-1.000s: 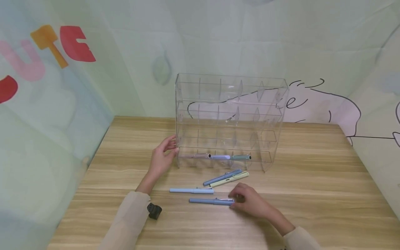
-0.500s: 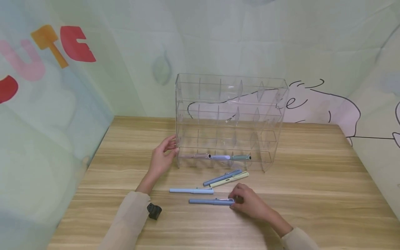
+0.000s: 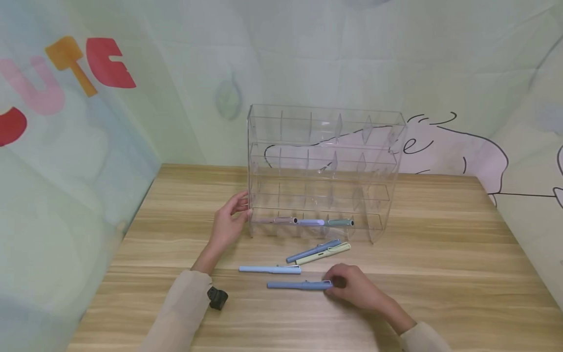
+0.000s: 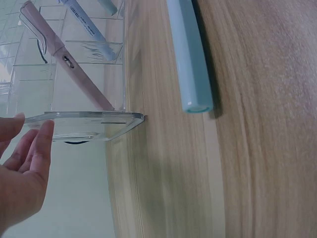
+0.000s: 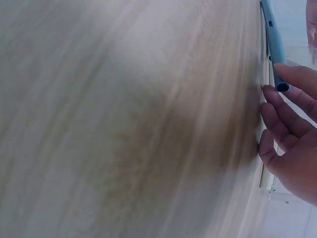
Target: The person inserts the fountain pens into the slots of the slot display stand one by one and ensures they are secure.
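My left hand [image 3: 227, 222] holds the left side panel of a clear acrylic pen rack [image 3: 249, 161], thumb and fingers on either side of it in the left wrist view. My right hand [image 3: 355, 287] pinches the clip end of a dark blue pen [image 3: 290, 285] lying nearest the front; the right wrist view has thumb and finger at the tip of this blue pen [image 5: 275, 44]. Just behind it lies a light blue pen [image 3: 264, 269]. Farther back, another blue pen [image 3: 308, 252] and a pale green pen [image 3: 323, 253] lie side by side, slanted.
In the rack's lowest row sit a pinkish pen [image 3: 283, 220], a lavender pen [image 3: 311, 222] and a dark green pen [image 3: 339, 222]. Behind the wooden table [image 3: 448, 254] hangs a printed cloth [image 3: 189, 88]. A small black device [image 3: 217, 297] is at the left cuff.
The right fingers have drawn in on the end of the front blue pen, which has shifted very slightly to the right. The left hand stays on the rack.
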Tool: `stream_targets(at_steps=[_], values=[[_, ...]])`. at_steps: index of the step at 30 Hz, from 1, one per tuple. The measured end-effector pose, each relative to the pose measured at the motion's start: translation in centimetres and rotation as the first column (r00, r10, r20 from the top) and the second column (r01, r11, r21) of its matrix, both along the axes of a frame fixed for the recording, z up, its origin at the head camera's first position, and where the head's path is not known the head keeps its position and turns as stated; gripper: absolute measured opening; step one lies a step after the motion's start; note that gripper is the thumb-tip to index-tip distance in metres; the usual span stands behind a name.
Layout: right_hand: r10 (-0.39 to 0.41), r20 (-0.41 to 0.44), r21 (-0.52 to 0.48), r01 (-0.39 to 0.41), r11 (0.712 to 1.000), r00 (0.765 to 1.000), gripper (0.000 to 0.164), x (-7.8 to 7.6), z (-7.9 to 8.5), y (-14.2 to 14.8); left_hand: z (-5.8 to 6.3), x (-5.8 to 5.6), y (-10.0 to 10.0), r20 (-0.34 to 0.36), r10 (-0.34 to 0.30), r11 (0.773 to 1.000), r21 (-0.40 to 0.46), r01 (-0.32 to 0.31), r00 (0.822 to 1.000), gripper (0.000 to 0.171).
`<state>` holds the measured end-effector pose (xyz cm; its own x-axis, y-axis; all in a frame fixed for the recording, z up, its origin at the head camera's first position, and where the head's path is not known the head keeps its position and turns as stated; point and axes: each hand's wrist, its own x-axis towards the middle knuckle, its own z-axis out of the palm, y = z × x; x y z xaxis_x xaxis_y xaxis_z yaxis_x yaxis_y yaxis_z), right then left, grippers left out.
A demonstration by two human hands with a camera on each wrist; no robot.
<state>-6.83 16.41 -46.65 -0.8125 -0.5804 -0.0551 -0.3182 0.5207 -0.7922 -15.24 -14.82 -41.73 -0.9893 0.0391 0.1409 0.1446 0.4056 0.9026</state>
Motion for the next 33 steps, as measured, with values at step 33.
stream_targets(at_steps=[33], values=[[-0.330, -0.019, -0.233, 0.317, 0.919, 0.944, 0.015, -0.9, 5.5, 7.4, -0.2, -0.2, -0.1, 0.029, -0.011, 1.000, 0.027, 0.011, 1.000, 0.046]])
